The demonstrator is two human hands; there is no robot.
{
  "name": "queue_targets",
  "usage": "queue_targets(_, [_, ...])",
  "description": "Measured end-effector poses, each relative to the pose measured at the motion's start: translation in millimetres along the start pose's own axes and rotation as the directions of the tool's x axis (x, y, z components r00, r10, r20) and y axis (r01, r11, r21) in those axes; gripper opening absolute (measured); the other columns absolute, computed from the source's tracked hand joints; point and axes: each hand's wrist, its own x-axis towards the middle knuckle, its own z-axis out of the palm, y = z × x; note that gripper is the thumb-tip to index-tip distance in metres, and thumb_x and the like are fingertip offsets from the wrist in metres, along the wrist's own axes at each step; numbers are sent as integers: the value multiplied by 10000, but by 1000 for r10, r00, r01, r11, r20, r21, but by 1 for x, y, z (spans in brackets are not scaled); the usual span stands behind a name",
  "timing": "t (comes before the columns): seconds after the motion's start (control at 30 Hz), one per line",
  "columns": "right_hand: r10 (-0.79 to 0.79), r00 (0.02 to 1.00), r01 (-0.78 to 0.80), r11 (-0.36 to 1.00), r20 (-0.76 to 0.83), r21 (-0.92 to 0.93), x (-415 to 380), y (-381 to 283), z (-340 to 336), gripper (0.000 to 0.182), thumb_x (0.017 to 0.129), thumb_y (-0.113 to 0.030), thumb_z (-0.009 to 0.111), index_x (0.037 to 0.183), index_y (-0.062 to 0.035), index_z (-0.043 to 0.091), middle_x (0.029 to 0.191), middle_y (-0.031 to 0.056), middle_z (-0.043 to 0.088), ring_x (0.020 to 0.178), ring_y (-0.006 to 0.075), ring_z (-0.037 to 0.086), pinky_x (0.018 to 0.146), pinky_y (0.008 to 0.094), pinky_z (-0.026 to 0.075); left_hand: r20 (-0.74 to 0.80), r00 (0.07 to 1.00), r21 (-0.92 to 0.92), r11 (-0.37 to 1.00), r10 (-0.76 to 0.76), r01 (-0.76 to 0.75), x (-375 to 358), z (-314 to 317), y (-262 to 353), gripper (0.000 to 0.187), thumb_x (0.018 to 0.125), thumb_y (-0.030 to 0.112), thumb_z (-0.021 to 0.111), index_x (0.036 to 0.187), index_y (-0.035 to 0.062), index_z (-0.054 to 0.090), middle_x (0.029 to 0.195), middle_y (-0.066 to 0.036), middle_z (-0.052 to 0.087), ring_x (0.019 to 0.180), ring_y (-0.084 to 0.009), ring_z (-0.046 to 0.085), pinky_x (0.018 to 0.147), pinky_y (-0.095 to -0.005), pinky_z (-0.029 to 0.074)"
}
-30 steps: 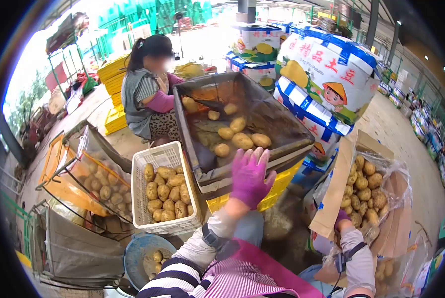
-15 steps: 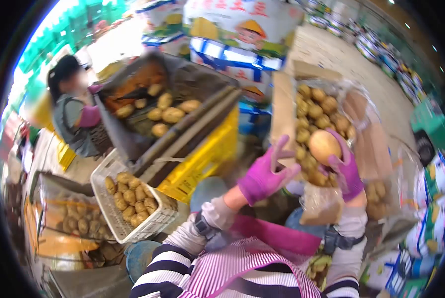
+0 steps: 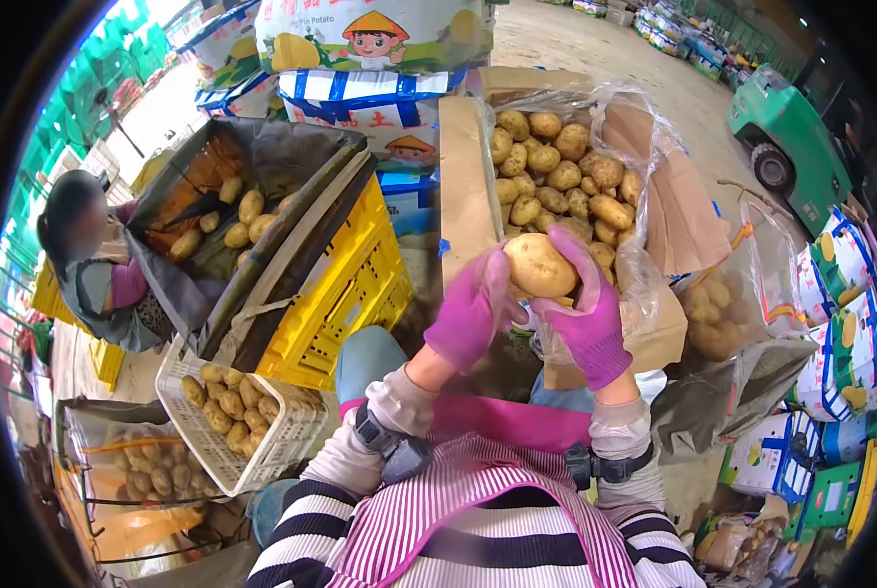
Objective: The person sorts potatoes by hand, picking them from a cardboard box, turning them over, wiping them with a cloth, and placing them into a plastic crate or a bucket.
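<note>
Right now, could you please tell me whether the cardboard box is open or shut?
Open. The cardboard box has its flaps spread apart, and potatoes show inside.

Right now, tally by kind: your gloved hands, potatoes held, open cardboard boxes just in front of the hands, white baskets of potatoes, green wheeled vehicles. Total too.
Gloved hands: 2 (left hand, right hand)
Held potato: 1
Open cardboard box: 1
White basket: 1
Green vehicle: 1
Total: 6
</note>
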Motion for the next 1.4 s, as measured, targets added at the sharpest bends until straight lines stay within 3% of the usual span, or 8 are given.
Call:
queue_targets(0.23, [203,976,-125,806,-73,579,-6,-13,15,805,791,-91,765,1476,-29,348,1440,150,436,1343,255,436,1129,376,361,42,995,-203,976,87,-76,-2,-5,-3,590,1044,449,394,1465,36,384,1254,-119,598,1049,-184,639,819,-285,553])
queue_targets(0.77, [103,938,-137,987,-330,-84,22,-23,48,367,1004,-272,514,1161,32,646,1086,141,683,1039,250,642,951,364,482,126,865,237,832,485,-501,-28,-28,-3,822,891,208,707,1529,1,231,1444,-154,430,1376,-215,392,1104,-359,372])
queue_targets(0.9, [217,925,-186,974,-311,128,32,-32,57,288,1007,-188,540,1189,8,646,1060,111,688,912,166,653,828,284,511,-77,932,-201,910,354,-362,-39,-39,4,827,846,194,745,1512,22,284,1420,-136,424,1304,-216,465,1067,-352,419])
queue_targets(1.03, [198,908,-101,958,-369,267,51,-32,30,327,994,-147,566,1290,-6,583,1055,89,684,848,91,629,742,221,500,-601,625,-18,774,498,-633,-45,-96,65,687,909,187,665,1468,0,312,1278,-141,533,1020,-221,643,860,-333,563])
queue_targets(1.13, [153,948,-142,988,-280,60,77,-11,-8,336,963,-140,609,1273,-11,600,1049,77,685,857,111,637,773,231,510,-725,365,531,812,584,-244,-59,-199,84,510,959,195,593,1393,-29,448,1338,-166,529,1232,-271,540,1016,-365,451])
queue_targets(1.17, [121,966,-135,990,-229,-43,92,4,-21,342,954,-140,621,1271,-14,603,1049,79,686,859,115,639,781,234,511,-440,181,882,386,880,269,-73,-259,73,473,935,163,604,1356,-22,493,1385,-212,513,1237,-334,541,1076,-391,390])
queue_targets(1.3, [297,954,-257,873,35,-416,157,86,-15,491,859,-340,692,1226,-19,636,1093,170,700,949,244,687,862,347,534,-216,327,924,84,920,372,-74,-244,57,388,912,262,643,1208,13,624,1258,-201,625,1176,-359,584,1021,-426,443])
queue_targets(1.4, [519,835,-208,606,184,-768,194,155,10,477,804,-384,704,1106,-15,700,1106,201,700,1031,310,680,892,394,525,-547,515,787,196,660,586,-71,-224,52,364,887,287,681,1159,45,660,1171,-147,681,1064,-326,649,934,-415,498])
